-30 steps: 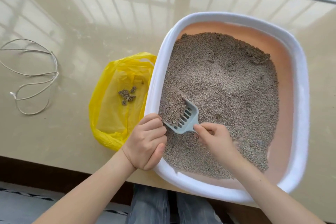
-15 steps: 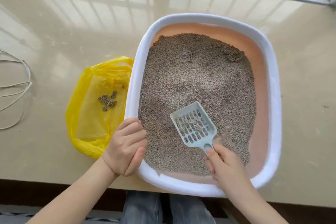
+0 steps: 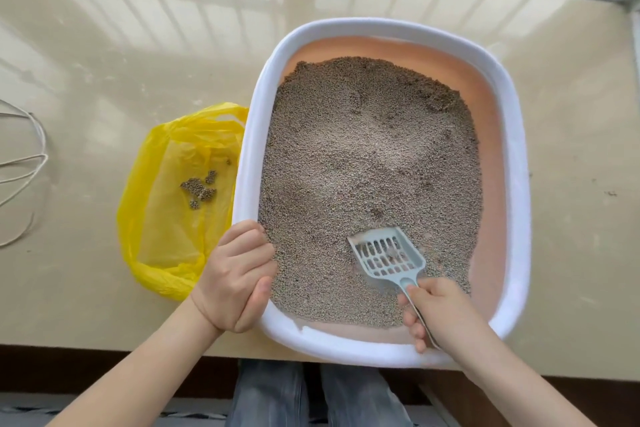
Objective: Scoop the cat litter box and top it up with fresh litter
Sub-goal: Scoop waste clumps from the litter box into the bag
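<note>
**Plastic, grit and gloss**

The litter box [image 3: 517, 184] is showing smooth white plastic with a matt peach inside. The litter [image 3: 367, 156] is looking coarse and grainy. The slotted scoop [image 3: 388, 255] is pale plastic, the yellow bag [image 3: 162, 218] thin crinkled film, the desk [image 3: 121, 62] glossy.

We see the white-rimmed litter box [image 3: 517, 184] of grey litter [image 3: 367, 156] between our hands, the slotted pale-blue scoop [image 3: 388, 255] lying in it just ahead of our right hand [image 3: 440, 312].
</note>
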`<action>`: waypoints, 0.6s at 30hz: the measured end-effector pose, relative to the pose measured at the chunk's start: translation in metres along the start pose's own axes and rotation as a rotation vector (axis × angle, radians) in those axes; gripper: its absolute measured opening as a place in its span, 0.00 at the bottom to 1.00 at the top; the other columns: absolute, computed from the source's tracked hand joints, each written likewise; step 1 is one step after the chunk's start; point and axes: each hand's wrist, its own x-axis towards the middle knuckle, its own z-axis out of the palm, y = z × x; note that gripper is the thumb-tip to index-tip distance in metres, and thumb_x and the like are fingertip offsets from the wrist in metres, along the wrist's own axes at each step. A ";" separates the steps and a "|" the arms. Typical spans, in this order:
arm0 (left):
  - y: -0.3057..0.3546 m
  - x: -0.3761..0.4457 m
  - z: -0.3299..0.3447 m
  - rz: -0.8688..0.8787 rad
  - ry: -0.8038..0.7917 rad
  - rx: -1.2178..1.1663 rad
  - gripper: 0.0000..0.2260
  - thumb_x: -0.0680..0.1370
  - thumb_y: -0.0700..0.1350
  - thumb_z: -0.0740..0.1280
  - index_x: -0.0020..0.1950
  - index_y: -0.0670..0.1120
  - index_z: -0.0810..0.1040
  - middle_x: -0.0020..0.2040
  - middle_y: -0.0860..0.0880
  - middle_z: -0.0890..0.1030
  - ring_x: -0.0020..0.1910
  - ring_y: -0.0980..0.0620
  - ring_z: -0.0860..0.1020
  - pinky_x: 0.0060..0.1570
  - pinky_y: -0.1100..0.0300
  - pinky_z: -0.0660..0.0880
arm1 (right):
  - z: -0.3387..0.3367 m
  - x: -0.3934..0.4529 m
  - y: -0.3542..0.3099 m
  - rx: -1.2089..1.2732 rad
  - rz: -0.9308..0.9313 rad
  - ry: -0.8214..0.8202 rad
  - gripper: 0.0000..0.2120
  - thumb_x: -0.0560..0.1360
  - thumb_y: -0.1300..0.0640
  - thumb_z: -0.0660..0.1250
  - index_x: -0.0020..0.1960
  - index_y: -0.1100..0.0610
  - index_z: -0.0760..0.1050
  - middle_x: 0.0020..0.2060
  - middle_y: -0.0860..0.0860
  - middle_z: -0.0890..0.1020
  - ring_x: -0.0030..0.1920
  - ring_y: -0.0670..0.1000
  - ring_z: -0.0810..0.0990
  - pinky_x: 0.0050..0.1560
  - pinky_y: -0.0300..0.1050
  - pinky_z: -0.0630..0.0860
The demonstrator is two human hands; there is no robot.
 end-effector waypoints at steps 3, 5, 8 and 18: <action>0.000 -0.001 0.000 -0.001 -0.002 0.001 0.21 0.78 0.43 0.49 0.27 0.43 0.69 0.29 0.45 0.66 0.33 0.46 0.66 0.54 0.57 0.67 | 0.010 0.016 -0.012 -0.060 -0.107 0.031 0.12 0.82 0.61 0.55 0.45 0.66 0.71 0.23 0.52 0.71 0.17 0.46 0.66 0.17 0.36 0.65; 0.000 -0.001 0.000 0.001 -0.005 0.002 0.21 0.78 0.44 0.48 0.27 0.43 0.69 0.29 0.45 0.66 0.33 0.46 0.66 0.55 0.56 0.66 | 0.019 0.032 -0.019 -0.083 -0.169 0.059 0.13 0.82 0.58 0.55 0.46 0.65 0.72 0.25 0.52 0.71 0.19 0.46 0.66 0.18 0.36 0.63; 0.000 -0.001 0.000 -0.003 -0.009 0.006 0.21 0.78 0.43 0.49 0.28 0.42 0.70 0.29 0.45 0.67 0.33 0.45 0.67 0.56 0.56 0.66 | 0.033 0.049 -0.023 -0.079 -0.251 0.125 0.13 0.82 0.56 0.56 0.43 0.61 0.73 0.26 0.50 0.71 0.21 0.46 0.65 0.22 0.39 0.60; 0.000 0.000 0.000 0.001 -0.007 -0.001 0.21 0.79 0.44 0.48 0.28 0.42 0.69 0.30 0.46 0.66 0.34 0.46 0.66 0.55 0.56 0.66 | 0.033 0.015 -0.012 0.087 -0.460 0.137 0.14 0.81 0.59 0.58 0.39 0.63 0.71 0.24 0.48 0.67 0.22 0.45 0.62 0.23 0.38 0.58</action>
